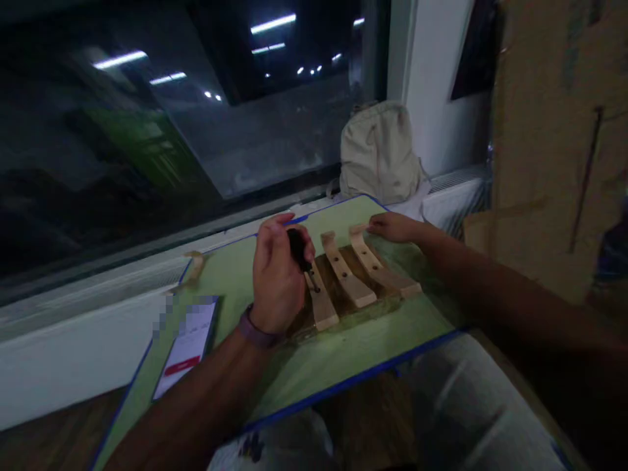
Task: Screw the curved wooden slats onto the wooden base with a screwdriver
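Note:
My left hand [277,275] is closed round the black handle of a screwdriver [300,254], whose tip points down at the leftmost of three light wooden slats [343,271]. The slats lie side by side across a darker wooden piece [343,297] on a green board [314,366] with a blue edge. My right hand [395,227] rests on the far end of the rightmost slat, its fingers curled over it. A purple band sits on my left wrist.
A phone [186,343] lies on the board at the left. A beige backpack [377,154] leans by the dark window [171,118] behind the board. A tall cardboard sheet [559,144] stands at the right. A small wooden piece [195,265] lies at the board's far left corner.

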Available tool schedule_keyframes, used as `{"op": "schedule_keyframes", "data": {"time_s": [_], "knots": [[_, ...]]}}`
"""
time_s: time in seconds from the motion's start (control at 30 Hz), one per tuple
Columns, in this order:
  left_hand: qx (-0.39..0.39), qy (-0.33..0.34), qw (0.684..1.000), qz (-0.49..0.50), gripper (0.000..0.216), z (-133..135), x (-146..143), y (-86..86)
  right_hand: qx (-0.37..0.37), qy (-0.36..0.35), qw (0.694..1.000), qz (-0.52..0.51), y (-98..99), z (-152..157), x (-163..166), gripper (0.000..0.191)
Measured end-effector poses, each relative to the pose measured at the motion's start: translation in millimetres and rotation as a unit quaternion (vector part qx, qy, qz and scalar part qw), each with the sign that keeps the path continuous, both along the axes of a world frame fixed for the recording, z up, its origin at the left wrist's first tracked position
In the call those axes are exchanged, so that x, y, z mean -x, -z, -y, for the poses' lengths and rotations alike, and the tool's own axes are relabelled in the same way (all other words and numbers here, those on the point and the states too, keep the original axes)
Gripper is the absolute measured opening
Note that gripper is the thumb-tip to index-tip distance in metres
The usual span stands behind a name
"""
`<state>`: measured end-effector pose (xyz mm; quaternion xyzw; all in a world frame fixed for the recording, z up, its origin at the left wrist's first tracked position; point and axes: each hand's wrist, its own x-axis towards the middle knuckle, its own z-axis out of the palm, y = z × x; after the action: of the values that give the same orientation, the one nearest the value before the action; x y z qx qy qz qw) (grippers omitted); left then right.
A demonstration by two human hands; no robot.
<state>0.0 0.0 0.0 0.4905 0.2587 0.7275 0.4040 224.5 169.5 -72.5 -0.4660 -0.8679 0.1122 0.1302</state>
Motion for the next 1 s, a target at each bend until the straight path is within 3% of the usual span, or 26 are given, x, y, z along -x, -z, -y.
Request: {"op": "schedule_keyframes", "data": {"time_s": [0.2,0.37,0.57,0.7,0.8,1.0], "knots": [[0.023,0.0,0.998,-0.051,0.025,-2.6,5.1,3.2,-0.003,0.003,1.0,-0.003,1.4,-0.7,1.2,0.036],[0.033,0.027,0.999,0.003,0.038,-2.5,2.5,3.5,0.0,0.007,1.0,-0.001,1.4,-0.8,1.1,0.036],[0.0,0.011,0.999,-0.03,0.024,-4.7,4.3,5.7,0.006,0.01,1.0,0.001,1.8,-2.1,1.4,0.038],[0.035,0.003,0.999,-0.041,0.031,-2.6,3.6,3.9,0.007,0.006,1.0,-0.001,1.6,-1.9,0.9,0.039],[0.013,0.013,1.0,-0.01,0.034,-2.2,1.8,4.9,0.01,0.005,1.0,-0.002,2.1,-2.6,0.4,0.04],[-0.011,0.006,0.999,-0.031,0.02,-5.9,4.6,7.8,0.01,-0.007,1.0,-0.008,2.8,-3.8,0.0,0.04]]}}
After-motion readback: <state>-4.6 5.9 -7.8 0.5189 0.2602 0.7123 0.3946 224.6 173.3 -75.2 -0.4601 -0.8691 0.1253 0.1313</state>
